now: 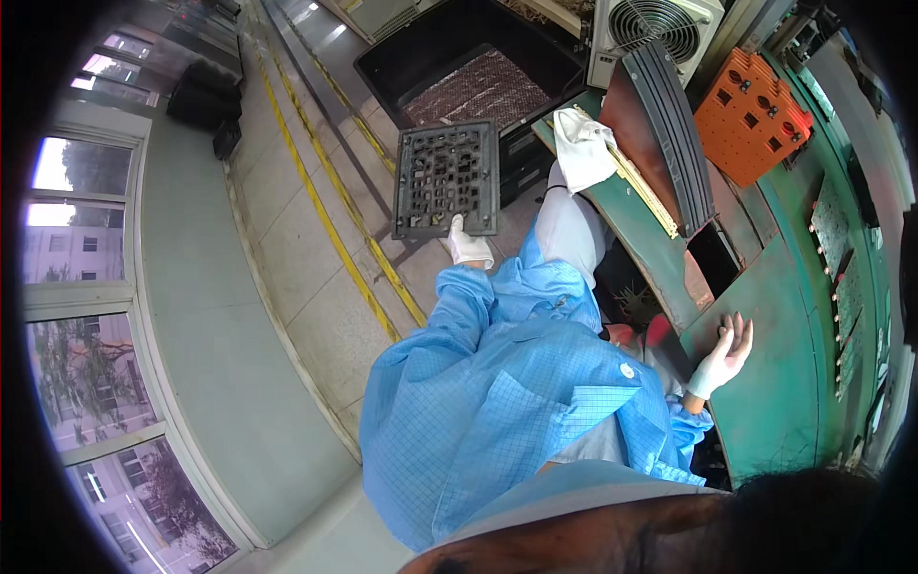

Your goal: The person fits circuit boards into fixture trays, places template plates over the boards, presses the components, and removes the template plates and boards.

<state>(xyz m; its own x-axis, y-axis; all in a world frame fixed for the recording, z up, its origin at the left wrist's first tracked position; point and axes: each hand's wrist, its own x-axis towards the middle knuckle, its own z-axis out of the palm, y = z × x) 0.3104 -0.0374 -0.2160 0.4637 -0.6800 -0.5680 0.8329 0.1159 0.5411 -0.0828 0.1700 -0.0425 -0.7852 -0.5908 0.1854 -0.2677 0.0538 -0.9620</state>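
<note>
My left hand (469, 246), in a white glove, grips the near edge of a dark grey rectangular frame (404, 182) full of small slots. The thumb lies on top of its rim; the other fingers are hidden underneath. The frame is held out over the floor, beside a large black bin. My right hand (724, 358), also white-gloved, is at the green bench top (775, 383) with its fingers loosely spread and nothing in it. Whether it touches the surface I cannot tell. A white cloth (581, 151) lies on the bench edge beyond my knee.
Beyond the frame stands the black bin (406, 57) with a silvery, crinkled sheet (483, 86) inside. A dark ribbed panel (669, 134), an orange block with holes (751, 120) and a fan unit (655, 29) stand along the bench. Yellow floor lines (330, 206) run at left.
</note>
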